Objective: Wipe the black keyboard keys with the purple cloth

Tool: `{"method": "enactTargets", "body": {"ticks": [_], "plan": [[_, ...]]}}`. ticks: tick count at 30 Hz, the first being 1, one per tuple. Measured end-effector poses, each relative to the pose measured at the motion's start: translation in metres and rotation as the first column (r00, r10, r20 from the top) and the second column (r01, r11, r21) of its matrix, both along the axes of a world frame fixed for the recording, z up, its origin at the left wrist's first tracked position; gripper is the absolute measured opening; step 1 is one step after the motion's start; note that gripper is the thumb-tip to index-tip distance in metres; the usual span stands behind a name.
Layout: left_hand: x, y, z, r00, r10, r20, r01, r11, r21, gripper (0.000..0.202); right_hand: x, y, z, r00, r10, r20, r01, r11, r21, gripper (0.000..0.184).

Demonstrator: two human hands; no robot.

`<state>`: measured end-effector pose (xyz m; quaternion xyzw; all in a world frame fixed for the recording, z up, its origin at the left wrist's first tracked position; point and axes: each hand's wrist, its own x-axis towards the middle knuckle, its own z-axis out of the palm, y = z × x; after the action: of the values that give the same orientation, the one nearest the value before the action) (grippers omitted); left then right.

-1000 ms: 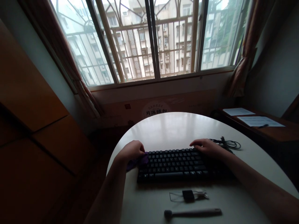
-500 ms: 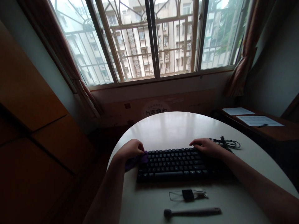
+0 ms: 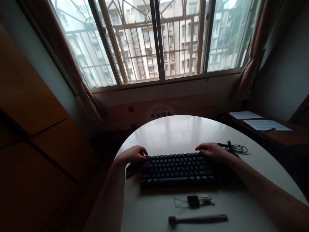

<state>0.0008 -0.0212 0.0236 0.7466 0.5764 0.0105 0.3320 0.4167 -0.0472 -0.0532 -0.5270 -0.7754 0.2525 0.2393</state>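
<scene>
A black keyboard (image 3: pixel 178 169) lies across the white round table (image 3: pixel 183 132) in front of me. My left hand (image 3: pixel 134 154) is closed on a purple cloth (image 3: pixel 137 166) and presses it against the keyboard's left end. My right hand (image 3: pixel 212 150) rests on the keyboard's far right corner, fingers curled over its back edge and pressing it down.
A wire keycap puller (image 3: pixel 193 201) and a long-handled brush (image 3: pixel 198 219) lie on the table near me. A coiled black cable (image 3: pixel 234 148) sits right of the keyboard. A side desk with papers (image 3: pixel 260 124) stands at right. A window and a cardboard box (image 3: pixel 161 111) are behind.
My left hand with the cloth has shifted slightly along the keyboard's left end. My right hand has stayed in place.
</scene>
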Motion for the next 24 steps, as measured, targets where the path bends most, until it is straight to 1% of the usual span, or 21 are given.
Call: {"method": "enactTargets", "body": {"ticks": [5, 10, 20, 24], "plan": [[0.002, 0.002, -0.004, 1.000, 0.014, 0.008, -0.013, 0.997, -0.076, 0.044, -0.001, 0.000, 0.001, 1.000, -0.005, 0.011, 0.005, 1.000, 0.001, 0.031], [0.005, 0.004, -0.006, 1.000, -0.002, 0.027, 0.004, 0.997, -0.072, 0.045, -0.001, -0.001, 0.003, 1.000, 0.006, 0.018, -0.006, 1.000, 0.005, 0.031], [-0.007, 0.012, -0.014, 0.986, -0.025, 0.163, 0.045, 0.991, -0.124, 0.039, -0.001, 0.000, 0.000, 1.000, 0.004, 0.022, -0.004, 1.000, 0.022, 0.031], [-0.007, 0.011, -0.016, 0.982, -0.052, 0.182, 0.072, 0.992, -0.107, 0.036, -0.001, 0.000, 0.000, 1.000, 0.008, 0.026, -0.009, 1.000, 0.025, 0.032]]}}
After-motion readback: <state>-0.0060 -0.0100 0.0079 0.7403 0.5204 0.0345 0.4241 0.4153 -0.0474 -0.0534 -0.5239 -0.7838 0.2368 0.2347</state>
